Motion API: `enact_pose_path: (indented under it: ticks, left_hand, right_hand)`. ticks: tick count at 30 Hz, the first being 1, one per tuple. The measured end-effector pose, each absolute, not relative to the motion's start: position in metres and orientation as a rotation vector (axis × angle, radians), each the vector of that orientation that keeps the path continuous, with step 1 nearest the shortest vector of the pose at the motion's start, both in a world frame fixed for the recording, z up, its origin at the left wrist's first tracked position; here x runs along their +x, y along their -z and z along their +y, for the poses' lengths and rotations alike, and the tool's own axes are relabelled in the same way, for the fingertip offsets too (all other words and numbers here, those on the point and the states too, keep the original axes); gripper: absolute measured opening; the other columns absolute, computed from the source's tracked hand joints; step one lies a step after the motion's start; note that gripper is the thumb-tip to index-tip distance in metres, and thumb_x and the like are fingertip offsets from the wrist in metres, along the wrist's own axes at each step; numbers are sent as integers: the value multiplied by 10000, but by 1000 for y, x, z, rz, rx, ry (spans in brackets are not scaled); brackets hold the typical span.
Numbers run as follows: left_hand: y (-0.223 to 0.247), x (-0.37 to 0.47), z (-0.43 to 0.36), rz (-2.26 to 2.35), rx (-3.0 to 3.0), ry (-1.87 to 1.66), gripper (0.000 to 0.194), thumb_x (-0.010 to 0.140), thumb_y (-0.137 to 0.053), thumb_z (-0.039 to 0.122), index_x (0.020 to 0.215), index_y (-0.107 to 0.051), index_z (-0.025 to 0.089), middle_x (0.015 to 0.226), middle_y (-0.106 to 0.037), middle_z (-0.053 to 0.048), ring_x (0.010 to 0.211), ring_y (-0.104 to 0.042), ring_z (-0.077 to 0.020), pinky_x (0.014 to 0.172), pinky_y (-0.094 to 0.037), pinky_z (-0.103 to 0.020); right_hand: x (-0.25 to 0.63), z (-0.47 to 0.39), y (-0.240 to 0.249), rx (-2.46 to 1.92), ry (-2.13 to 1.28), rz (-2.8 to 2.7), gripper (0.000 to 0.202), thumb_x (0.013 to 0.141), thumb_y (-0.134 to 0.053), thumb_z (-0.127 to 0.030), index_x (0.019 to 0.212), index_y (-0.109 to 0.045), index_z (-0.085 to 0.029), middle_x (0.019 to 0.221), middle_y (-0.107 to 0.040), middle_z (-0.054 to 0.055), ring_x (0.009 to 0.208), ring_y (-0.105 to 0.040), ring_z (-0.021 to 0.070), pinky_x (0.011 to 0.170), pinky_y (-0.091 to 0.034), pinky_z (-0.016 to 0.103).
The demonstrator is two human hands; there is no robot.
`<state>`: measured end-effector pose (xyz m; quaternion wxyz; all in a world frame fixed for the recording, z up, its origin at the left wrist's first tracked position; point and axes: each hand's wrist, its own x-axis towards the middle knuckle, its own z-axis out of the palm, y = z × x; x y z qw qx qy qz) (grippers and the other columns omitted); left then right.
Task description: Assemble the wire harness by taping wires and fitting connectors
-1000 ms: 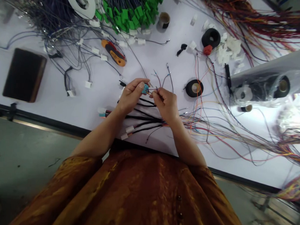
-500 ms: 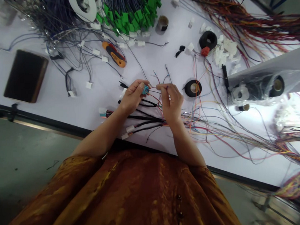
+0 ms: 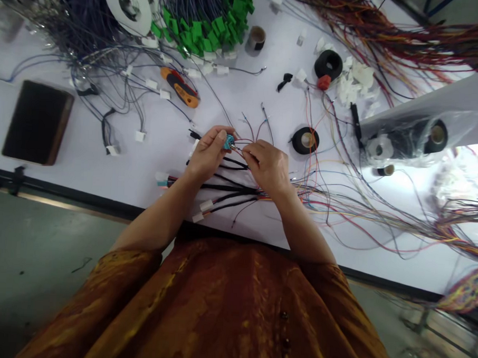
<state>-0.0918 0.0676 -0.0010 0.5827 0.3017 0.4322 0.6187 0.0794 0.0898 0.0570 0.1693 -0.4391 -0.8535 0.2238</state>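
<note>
A small teal connector [image 3: 229,142] is pinched between the thumb and fingers of my left hand [image 3: 209,151]. Red and dark wires run out of its right side. My right hand [image 3: 268,164] is closed on a thin wire [image 3: 239,148], whose metal-tipped end is at the connector's face; whether the tip is inside I cannot tell. Beneath both hands lies a wire harness [image 3: 234,188] with black-taped branches. White connectors [image 3: 206,205] end some of its branches near the table's front edge. Loose wire ends [image 3: 261,122] stick up just beyond my right hand.
A black tape roll [image 3: 305,140] lies right of my hands. Up left is an orange-and-black cutter [image 3: 179,86]. Green connectors [image 3: 206,32] are bunched at the back. A dark box [image 3: 38,123] sits at left, plastic-wrapped rolls [image 3: 407,141] at right.
My right hand has turned and moved slightly left and down, bringing a wire end up to the teal connector. My left hand keeps its hold. The whole view has shifted slightly.
</note>
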Motion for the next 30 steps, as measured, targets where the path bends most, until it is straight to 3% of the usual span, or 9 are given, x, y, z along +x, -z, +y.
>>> enact_pose_path:
  ticks: [6,16,30]
  left_hand:
    - [0,-91,67,1044,744,-1435,285,922,-650,507,973,-673,228,915,-674,-24,767,-609,-94,744,-523,-220]
    - [5,-89,66,1077,805,-1402,287,911,-664,500,983,-684,223,907,-675,-27,774,-621,-99,739,-527,-225]
    - [11,-90,62,1180,918,-1315,340,885,-688,515,985,-719,192,826,-665,-18,736,-614,-110,707,-508,-232]
  right_hand:
    - [78,91,-59,-1278,-584,-2517,247,1007,-514,-282,849,-686,-199,851,-639,25,737,-517,137,628,-281,297]
    - [74,86,-54,-1249,-417,-2562,259,1033,-471,-276,861,-645,-192,897,-624,34,712,-495,148,697,-341,315]
    - [71,81,-40,-1231,-337,-2638,287,1056,-423,-256,909,-662,-197,921,-662,70,837,-574,190,792,-345,350]
